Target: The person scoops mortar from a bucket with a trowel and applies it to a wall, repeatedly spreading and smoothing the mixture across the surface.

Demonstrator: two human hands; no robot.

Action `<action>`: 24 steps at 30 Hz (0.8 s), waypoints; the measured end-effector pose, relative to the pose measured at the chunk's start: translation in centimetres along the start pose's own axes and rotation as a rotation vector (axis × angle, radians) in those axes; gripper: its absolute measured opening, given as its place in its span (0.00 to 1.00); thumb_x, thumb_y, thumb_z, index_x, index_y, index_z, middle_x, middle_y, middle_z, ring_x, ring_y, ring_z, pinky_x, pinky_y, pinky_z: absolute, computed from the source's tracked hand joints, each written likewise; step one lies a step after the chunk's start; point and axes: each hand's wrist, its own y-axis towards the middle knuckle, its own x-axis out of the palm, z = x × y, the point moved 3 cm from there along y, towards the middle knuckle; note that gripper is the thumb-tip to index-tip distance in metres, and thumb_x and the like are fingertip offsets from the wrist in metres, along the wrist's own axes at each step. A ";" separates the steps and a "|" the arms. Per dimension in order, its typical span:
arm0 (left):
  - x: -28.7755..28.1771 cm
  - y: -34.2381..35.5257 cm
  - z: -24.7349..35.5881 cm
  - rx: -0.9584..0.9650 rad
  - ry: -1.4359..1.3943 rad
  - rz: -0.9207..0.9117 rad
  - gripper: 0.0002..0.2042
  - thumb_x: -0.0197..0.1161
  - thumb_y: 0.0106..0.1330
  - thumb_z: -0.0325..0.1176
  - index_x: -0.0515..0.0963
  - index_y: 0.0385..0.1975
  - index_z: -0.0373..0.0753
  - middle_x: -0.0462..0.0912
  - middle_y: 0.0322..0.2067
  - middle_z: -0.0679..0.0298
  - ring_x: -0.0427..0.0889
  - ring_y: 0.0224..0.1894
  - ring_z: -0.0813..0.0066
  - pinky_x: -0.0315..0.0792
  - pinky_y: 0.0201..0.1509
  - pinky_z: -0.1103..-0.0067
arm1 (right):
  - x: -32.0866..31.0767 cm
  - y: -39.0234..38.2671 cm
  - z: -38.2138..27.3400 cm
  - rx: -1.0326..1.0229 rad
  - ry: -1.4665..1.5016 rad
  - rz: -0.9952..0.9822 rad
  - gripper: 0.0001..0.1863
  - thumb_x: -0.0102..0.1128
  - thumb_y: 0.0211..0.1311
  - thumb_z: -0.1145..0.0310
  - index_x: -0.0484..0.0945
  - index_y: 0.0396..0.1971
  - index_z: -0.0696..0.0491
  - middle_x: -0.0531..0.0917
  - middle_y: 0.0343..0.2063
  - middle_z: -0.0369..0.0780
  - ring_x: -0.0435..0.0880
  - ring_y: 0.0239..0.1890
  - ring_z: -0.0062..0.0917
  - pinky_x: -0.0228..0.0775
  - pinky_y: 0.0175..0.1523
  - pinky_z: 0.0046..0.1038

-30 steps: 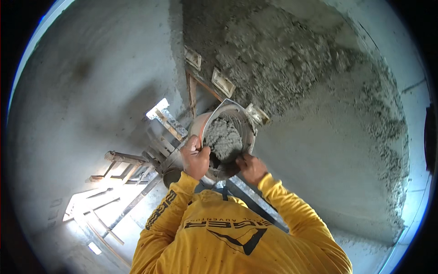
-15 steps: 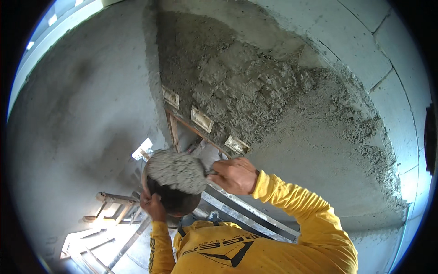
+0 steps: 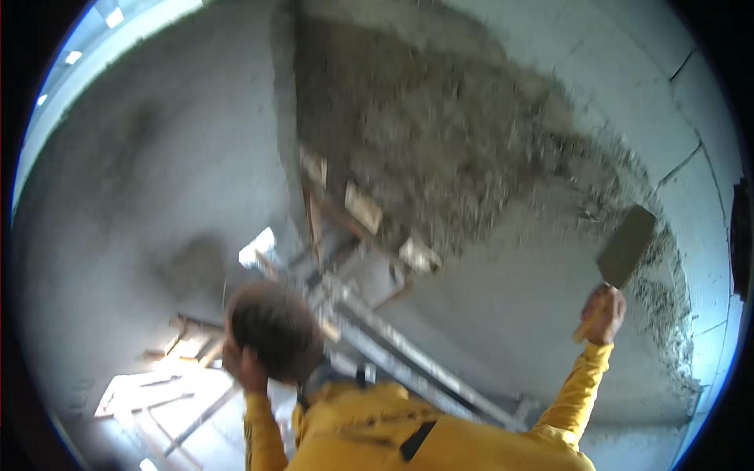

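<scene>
My left hand [image 3: 248,367] is closed on the edge of a round bowl [image 3: 276,331], held low in front of me. The bowl's inside looks dark and is blurred, so I cannot tell how much mortar it holds. Out to the right, my right hand [image 3: 603,315] grips a trowel [image 3: 627,247], its flat grey-brown blade pointing up and slightly right. The blade lies at or close to the wall, beside a band of rough mortar [image 3: 664,302]; whether it touches is unclear.
Rough wet mortar [image 3: 448,149] covers the wall's upper middle. Smoother grey plaster [image 3: 173,180] lies left of a vertical corner, with bare blocks [image 3: 683,180] at the far right. Below are rectangular openings [image 3: 364,208], long rails [image 3: 408,353] and bright wooden framing [image 3: 184,349].
My right hand has swung from the bowl out to the right with the trowel. The heap of grey mortar seen over the bowl no longer shows there. My left hand still holds the bowl.
</scene>
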 end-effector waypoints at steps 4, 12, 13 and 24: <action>1.9 4.1 5.9 -0.845 -1.018 -0.136 0.09 0.54 0.49 0.19 0.60 0.18 0.39 0.57 0.21 0.72 0.58 0.25 0.82 0.57 0.29 0.80 | -2.6 -10.5 -4.3 0.087 -0.236 0.339 0.19 0.48 0.74 0.55 0.70 0.27 0.53 0.70 0.16 0.34 0.69 0.11 0.19 0.61 0.14 0.21; 5.5 6.4 16.2 -0.633 -1.268 -0.478 0.10 0.56 0.50 0.17 0.62 0.21 0.38 0.61 0.20 0.73 0.59 0.25 0.83 0.57 0.27 0.81 | 7.3 -16.2 6.9 0.404 -0.635 -0.312 0.13 0.57 0.62 0.63 0.75 0.41 0.56 0.83 0.29 0.40 0.84 0.29 0.30 0.77 0.34 0.32; 5.9 6.4 17.3 -0.596 -1.273 -0.521 0.10 0.56 0.51 0.17 0.62 0.21 0.38 0.60 0.20 0.72 0.58 0.25 0.83 0.57 0.27 0.80 | 10.7 -15.8 6.1 0.201 -0.889 -0.443 0.13 0.56 0.62 0.66 0.76 0.45 0.55 0.83 0.30 0.40 0.84 0.27 0.30 0.76 0.31 0.31; 2.1 9.3 27.4 -0.127 -1.436 -0.669 0.12 0.55 0.54 0.17 0.57 0.20 0.35 0.57 0.18 0.67 0.57 0.24 0.81 0.56 0.26 0.77 | 24.8 -16.2 11.0 -0.196 -1.222 -0.883 0.11 0.58 0.56 0.65 0.83 0.33 0.55 0.83 0.37 0.48 0.87 0.36 0.38 0.80 0.37 0.38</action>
